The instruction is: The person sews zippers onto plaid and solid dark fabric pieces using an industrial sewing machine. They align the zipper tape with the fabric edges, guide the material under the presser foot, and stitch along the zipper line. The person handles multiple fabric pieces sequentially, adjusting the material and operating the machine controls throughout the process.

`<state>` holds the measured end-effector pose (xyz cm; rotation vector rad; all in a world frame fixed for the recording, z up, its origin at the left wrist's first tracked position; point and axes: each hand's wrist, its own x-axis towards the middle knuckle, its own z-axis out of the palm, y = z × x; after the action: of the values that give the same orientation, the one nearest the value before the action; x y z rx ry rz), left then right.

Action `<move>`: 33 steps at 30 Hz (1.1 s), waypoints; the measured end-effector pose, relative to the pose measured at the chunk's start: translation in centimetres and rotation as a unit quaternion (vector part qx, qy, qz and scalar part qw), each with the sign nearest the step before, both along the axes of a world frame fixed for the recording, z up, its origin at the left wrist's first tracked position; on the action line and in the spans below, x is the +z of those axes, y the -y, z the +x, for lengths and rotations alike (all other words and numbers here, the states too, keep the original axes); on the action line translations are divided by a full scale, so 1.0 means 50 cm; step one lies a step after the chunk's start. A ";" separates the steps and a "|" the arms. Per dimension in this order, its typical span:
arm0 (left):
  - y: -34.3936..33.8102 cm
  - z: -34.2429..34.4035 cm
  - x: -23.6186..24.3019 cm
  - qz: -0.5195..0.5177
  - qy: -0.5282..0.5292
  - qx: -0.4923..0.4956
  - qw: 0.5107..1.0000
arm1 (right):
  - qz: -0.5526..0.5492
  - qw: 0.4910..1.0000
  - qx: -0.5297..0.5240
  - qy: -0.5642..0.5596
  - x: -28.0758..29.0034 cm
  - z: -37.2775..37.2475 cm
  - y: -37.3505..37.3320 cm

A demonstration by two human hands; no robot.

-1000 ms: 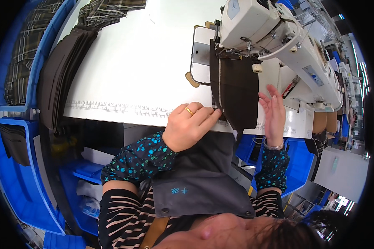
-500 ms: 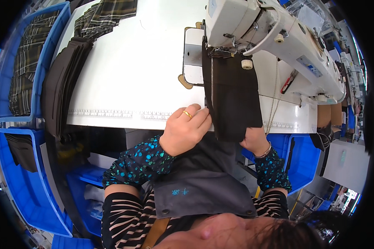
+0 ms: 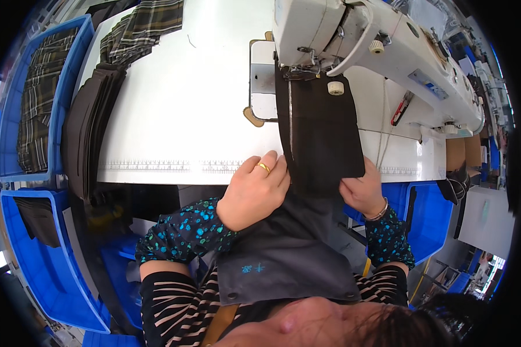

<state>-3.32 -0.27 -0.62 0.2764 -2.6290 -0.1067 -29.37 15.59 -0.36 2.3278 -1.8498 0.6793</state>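
Observation:
A dark brown fabric piece [image 3: 324,136] lies under the presser foot of the white sewing machine [image 3: 312,34], its near end hanging over the table's front edge. Along its left part runs a narrow light-edged strip. My left hand [image 3: 256,188], with a gold ring, has its fingers together at the fabric's left edge, near the table's front. Around the lower right corner my right hand [image 3: 363,189] is closed, thumb and fingers gripping the cloth; some fingertips are hidden. The needle area is too small to make out.
A stack of dark fabric pieces [image 3: 90,127] overhangs the table's left side, with plaid cloth [image 3: 142,32] behind it. Blue bins [image 3: 55,110] stand at the left, one holding plaid pieces. A red tool [image 3: 402,108] lies right of the machine, near loose cords.
The view has shifted slightly. My right hand has moved a little outward and up along the fabric's lower right corner. My left hand stays at the left edge.

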 end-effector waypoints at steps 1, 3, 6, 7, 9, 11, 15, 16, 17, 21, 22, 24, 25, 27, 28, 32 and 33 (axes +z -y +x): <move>-0.002 0.007 0.007 0.004 0.018 -0.005 1.000 | -0.025 1.000 -0.002 0.008 0.017 -0.004 -0.004; -0.006 0.020 0.013 0.015 0.052 -0.015 0.998 | -0.057 0.994 -0.034 0.082 0.050 -0.002 -0.021; -0.008 0.019 0.012 0.025 0.045 -0.018 0.999 | -0.092 0.990 -0.035 0.100 0.081 0.047 0.020; -0.009 0.020 0.012 0.030 0.046 -0.016 0.998 | -0.084 0.991 -0.026 0.101 0.078 0.076 0.048; -0.008 0.020 0.013 0.039 0.045 -0.017 0.998 | 0.010 0.997 -0.008 0.072 0.058 0.117 0.079; -0.008 0.025 0.008 0.045 0.041 -0.010 0.998 | 0.050 0.998 -0.008 0.037 0.017 0.139 0.086; 0.020 0.035 0.023 0.079 0.025 -0.024 0.996 | 0.068 0.997 -0.024 0.011 -0.005 0.152 0.067; 0.028 0.037 0.025 0.087 0.015 -0.004 0.996 | 0.060 0.998 -0.019 0.005 -0.005 0.153 0.068; 0.040 0.036 0.026 0.096 0.005 0.016 0.995 | 0.053 0.998 -0.015 -0.001 -0.004 0.154 0.069; 0.084 -0.007 0.037 0.081 0.037 0.057 0.994 | 0.057 0.998 -0.005 -0.006 -0.007 0.157 0.073; 0.090 -0.025 0.044 0.069 0.046 0.065 0.994 | 0.056 0.998 -0.003 -0.006 -0.005 0.155 0.073; 0.102 -0.033 0.027 0.078 0.089 0.046 0.992 | 0.055 0.998 0.003 -0.006 0.002 0.152 0.073; 0.106 -0.038 0.018 0.077 0.097 0.037 0.992 | 0.059 0.998 0.018 -0.005 0.004 0.145 0.075; 0.110 -0.040 0.011 0.078 0.112 0.025 0.990 | 0.065 0.997 0.050 -0.003 0.011 0.122 0.087; 0.113 -0.040 0.018 0.081 0.122 0.022 0.989 | 0.071 0.997 0.029 0.001 0.022 0.109 0.099; 0.124 -0.047 0.040 0.063 0.151 0.011 0.987 | 0.088 0.996 -0.022 -0.014 0.036 0.075 0.146; 0.126 -0.048 0.042 0.059 0.152 0.010 0.987 | 0.088 0.996 -0.019 -0.017 0.029 0.077 0.150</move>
<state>-5.74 -6.60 1.47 0.3863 -2.9265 -0.2307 -25.54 8.09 1.07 2.3836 -2.0105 0.4873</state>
